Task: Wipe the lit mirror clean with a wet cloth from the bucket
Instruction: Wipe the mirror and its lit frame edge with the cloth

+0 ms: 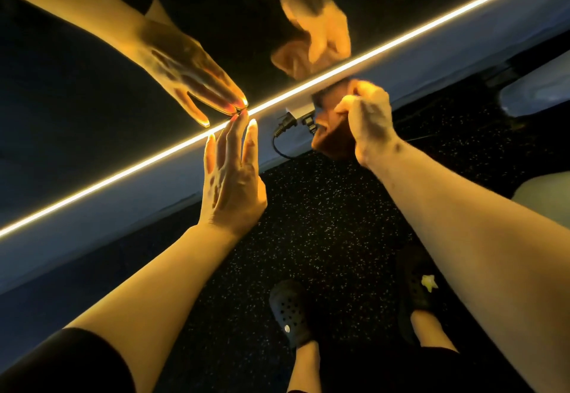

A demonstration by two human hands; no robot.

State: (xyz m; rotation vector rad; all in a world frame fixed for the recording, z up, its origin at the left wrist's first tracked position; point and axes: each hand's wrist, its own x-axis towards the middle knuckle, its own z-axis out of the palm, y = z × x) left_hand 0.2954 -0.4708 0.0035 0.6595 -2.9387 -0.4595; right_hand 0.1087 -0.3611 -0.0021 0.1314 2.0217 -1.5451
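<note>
Right hand (367,121) grips cloth (331,133) against mirror (92,90) edge.

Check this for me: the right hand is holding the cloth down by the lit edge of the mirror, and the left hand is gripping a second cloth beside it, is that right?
Not quite. The head view shows the left hand holding nothing: it lies flat with straight fingers, tips at the lit strip. The right hand does hold the cloth by the mirror's lit edge.
</note>
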